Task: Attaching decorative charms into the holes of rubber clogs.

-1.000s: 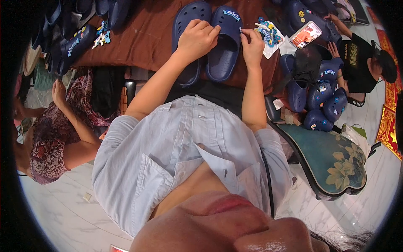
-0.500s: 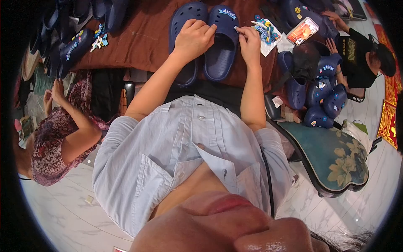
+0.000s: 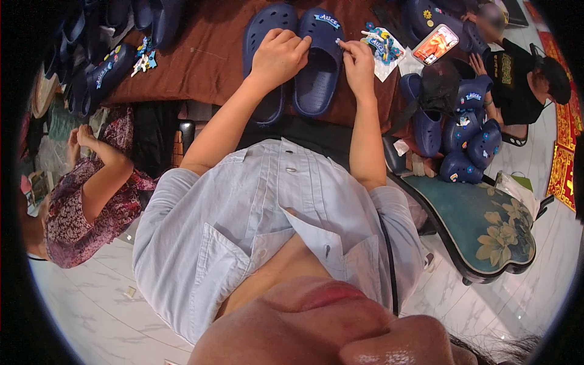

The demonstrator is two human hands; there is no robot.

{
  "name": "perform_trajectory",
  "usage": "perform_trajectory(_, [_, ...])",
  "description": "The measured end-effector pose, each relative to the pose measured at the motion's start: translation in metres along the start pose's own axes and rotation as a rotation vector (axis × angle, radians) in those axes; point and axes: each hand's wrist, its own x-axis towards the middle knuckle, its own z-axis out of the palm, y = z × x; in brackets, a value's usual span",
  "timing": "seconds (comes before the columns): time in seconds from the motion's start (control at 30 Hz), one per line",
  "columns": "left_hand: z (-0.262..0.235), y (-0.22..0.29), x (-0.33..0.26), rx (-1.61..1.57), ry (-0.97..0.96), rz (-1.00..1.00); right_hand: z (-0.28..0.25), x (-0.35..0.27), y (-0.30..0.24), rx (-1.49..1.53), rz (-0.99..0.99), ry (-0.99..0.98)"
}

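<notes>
My right hand (image 3: pixel 360 62) has thumb and forefinger closed on a tiny pale charm (image 3: pixel 338 41) at the blue shoe's (image 3: pixel 314 94) outer side. My left hand (image 3: pixel 280 58) curls at its inner edge; how firmly, I can't tell. I seem to be fitting the charm, which calls for a straight push. Spare charms (image 3: pixel 382 44) lie beside, on brown cloth (image 3: pixel 188 67).

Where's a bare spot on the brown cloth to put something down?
The biggest bare patch is brown cloth between the charms at left and the middle pair of clogs. A narrow strip lies between the right forearm and the piled clogs. Beyond that, it's crowded: charms on paper and a phone.
</notes>
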Motion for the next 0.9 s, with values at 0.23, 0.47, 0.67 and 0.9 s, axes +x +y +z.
perform_trajectory(0.23, [0.001, 0.000, -0.003, -0.018, -0.005, -0.009, -0.034, -0.006, 0.014, -0.107, 0.092, 0.226])
perform_trajectory(0.47, [0.001, 0.001, -0.001, -0.009, -0.024, 0.002, -0.082, -0.006, 0.045, -0.313, 0.168, 0.405])
perform_trajectory(0.67, [0.001, 0.000, -0.001, -0.017, -0.003, -0.002, -0.076, -0.005, 0.058, -0.364, 0.198, 0.240])
perform_trajectory(0.9, [0.004, -0.001, -0.002, -0.026, 0.016, 0.001, -0.056, 0.008, 0.068, -0.563, 0.112, 0.196])
